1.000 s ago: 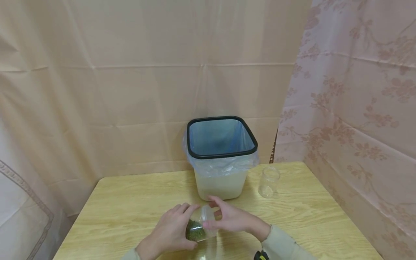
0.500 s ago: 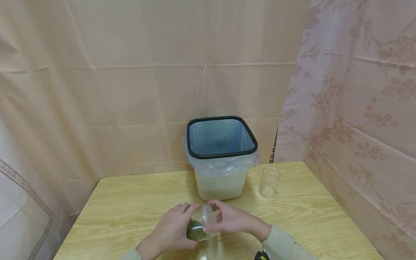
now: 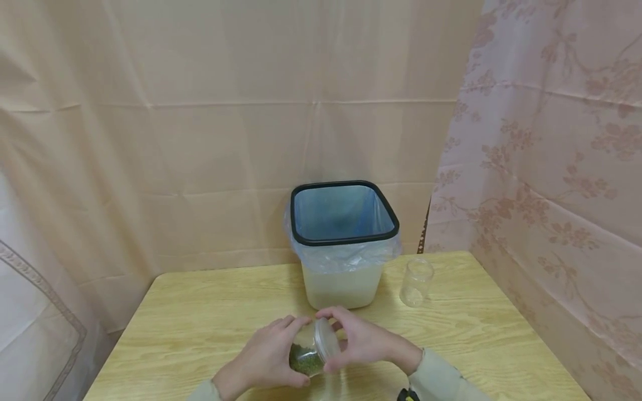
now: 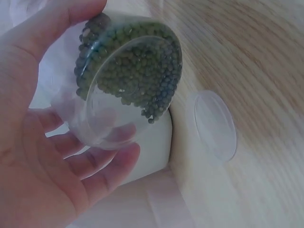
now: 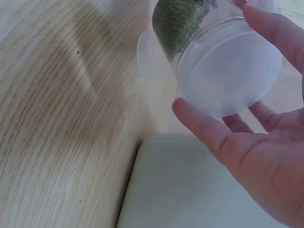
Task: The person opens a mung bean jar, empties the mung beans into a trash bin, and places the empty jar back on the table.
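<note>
My left hand (image 3: pixel 271 355) grips a clear plastic jar (image 3: pixel 305 359) around its body, low over the table and tilted on its side. Small green beans, like mung beans (image 4: pixel 137 71), fill part of it and lie along its lower side. The jar's translucent screw lid (image 3: pixel 328 340) is on its mouth and faces right. With thumb and fingers spread around the rim, my right hand (image 3: pixel 368 341) holds this lid; in the right wrist view the thumb (image 5: pixel 197 121) is at its edge. A loose clear lid (image 4: pixel 216 126) lies on the table below the jar.
Behind the hands stands a pale waste bin (image 3: pixel 343 287) with a black rim (image 3: pixel 346 241) and a bag liner. To its right is an upright clear jar (image 3: pixel 416 284). Curtains (image 3: pixel 225 139) hang behind the wooden table (image 3: pixel 200 312) and on its right.
The jar has turned slightly, so its lid faces the head camera more. My right hand has shifted a little right and rotated at the lid; my left hand keeps its grip.
</note>
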`<state>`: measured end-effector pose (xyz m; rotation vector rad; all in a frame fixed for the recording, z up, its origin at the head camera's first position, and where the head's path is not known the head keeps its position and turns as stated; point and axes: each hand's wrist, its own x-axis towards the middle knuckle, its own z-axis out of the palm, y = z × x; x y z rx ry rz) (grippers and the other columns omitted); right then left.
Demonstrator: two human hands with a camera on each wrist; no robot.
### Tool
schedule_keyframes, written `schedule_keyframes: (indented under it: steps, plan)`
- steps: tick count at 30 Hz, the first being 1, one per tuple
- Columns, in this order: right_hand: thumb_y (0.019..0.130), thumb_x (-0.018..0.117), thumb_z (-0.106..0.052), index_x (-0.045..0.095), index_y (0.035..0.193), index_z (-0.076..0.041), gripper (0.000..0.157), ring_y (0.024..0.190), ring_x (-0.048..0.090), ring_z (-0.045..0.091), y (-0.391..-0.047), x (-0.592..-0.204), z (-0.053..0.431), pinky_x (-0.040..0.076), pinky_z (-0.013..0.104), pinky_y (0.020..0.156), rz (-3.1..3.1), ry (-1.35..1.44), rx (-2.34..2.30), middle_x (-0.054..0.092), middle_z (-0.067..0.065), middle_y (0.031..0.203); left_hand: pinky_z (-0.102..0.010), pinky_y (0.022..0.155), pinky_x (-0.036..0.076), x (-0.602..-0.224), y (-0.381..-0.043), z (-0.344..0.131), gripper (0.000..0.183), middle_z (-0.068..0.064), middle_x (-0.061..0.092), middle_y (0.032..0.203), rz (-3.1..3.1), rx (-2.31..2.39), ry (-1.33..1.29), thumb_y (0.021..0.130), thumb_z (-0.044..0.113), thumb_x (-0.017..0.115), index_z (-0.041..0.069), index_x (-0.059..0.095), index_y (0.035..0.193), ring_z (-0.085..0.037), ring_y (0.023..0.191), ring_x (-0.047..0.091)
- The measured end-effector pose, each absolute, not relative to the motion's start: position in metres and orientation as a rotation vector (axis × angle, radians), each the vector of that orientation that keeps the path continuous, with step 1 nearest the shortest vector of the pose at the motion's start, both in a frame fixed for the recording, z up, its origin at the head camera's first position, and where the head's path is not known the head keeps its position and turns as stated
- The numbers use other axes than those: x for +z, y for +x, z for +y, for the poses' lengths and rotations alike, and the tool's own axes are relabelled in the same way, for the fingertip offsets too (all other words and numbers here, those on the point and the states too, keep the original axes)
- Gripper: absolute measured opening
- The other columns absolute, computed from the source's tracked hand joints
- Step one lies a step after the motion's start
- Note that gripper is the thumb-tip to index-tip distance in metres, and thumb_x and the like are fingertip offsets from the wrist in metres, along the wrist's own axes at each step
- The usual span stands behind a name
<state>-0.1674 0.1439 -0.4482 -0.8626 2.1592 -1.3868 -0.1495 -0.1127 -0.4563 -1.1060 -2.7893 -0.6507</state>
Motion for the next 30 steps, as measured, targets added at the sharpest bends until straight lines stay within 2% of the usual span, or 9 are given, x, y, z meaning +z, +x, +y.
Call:
schedule_keyframes:
  steps: [8,11,16,19,23,26,30]
  plan:
    - [0.075,0.086,-0.004,0.04,0.147,-0.011,0.086,0.128,0.045,0.03,-0.165,-0.444,0.147,0.049,0.029,0.098,2.135,-1.024,-1.371,0.042,0.004,0.139,-0.031,0.078,0.054,-0.459,-0.155,-0.117,0.098,0.002,0.064,0.121,-2.882,-0.965,-1.143,0.064,0.054,0.09,0.013,0.051,0.144,-0.015,0.101,0.062]
    - [0.079,0.087,-0.015,0.035,0.152,-0.01,0.089,0.132,0.044,0.032,-0.165,-0.441,0.147,0.049,0.037,0.1,2.165,-1.013,-1.324,0.039,0.006,0.147,-0.031,0.078,0.054,-0.459,-0.155,-0.117,0.098,0.002,0.064,0.119,-2.867,-0.924,-1.134,0.063,0.054,0.09,0.013,0.053,0.143,-0.013,0.1,0.061]
    - [0.086,0.08,-0.043,0.023,0.16,-0.013,0.098,0.134,0.043,0.043,-0.169,-0.435,0.144,0.048,0.052,0.101,2.222,-0.761,-1.298,0.032,0.015,0.158,-0.029,0.073,0.053,-0.459,-0.151,-0.113,0.095,0.002,0.064,0.111,-2.791,-0.705,-1.091,0.061,0.048,0.092,0.01,0.055,0.139,-0.009,0.092,0.057]
    - [0.089,0.075,-0.048,0.025,0.16,-0.013,0.094,0.125,0.054,0.039,-0.169,-0.434,0.141,0.051,0.047,0.096,2.225,-0.623,-1.321,0.04,0.018,0.152,-0.027,0.072,0.053,-0.456,-0.148,-0.111,0.094,0.002,0.064,0.109,-2.767,-0.644,-1.065,0.059,0.046,0.093,0.01,0.056,0.138,-0.007,0.089,0.055]
    - [0.088,0.079,-0.041,0.031,0.157,-0.01,0.089,0.109,0.064,0.028,-0.169,-0.435,0.137,0.056,0.038,0.084,2.185,-0.562,-1.353,0.047,0.016,0.143,-0.026,0.072,0.052,-0.454,-0.146,-0.108,0.094,0.003,0.064,0.11,-2.744,-0.604,-1.062,0.059,0.046,0.093,0.012,0.056,0.138,-0.006,0.089,0.055]
    - [0.086,0.082,-0.034,0.036,0.154,-0.006,0.087,0.104,0.065,0.026,-0.17,-0.435,0.136,0.056,0.036,0.08,2.151,-0.585,-1.376,0.05,0.013,0.137,-0.025,0.071,0.051,-0.454,-0.145,-0.108,0.093,0.003,0.064,0.11,-2.736,-0.609,-1.069,0.059,0.046,0.093,0.012,0.056,0.138,-0.006,0.089,0.055]
    - [0.083,0.085,-0.028,0.041,0.149,-0.002,0.083,0.106,0.062,0.027,-0.172,-0.433,0.136,0.056,0.035,0.08,2.146,-0.641,-1.388,0.053,0.009,0.132,-0.023,0.068,0.05,-0.453,-0.145,-0.109,0.093,0.003,0.064,0.109,-2.758,-0.67,-1.074,0.061,0.046,0.092,0.012,0.055,0.139,-0.005,0.087,0.053]
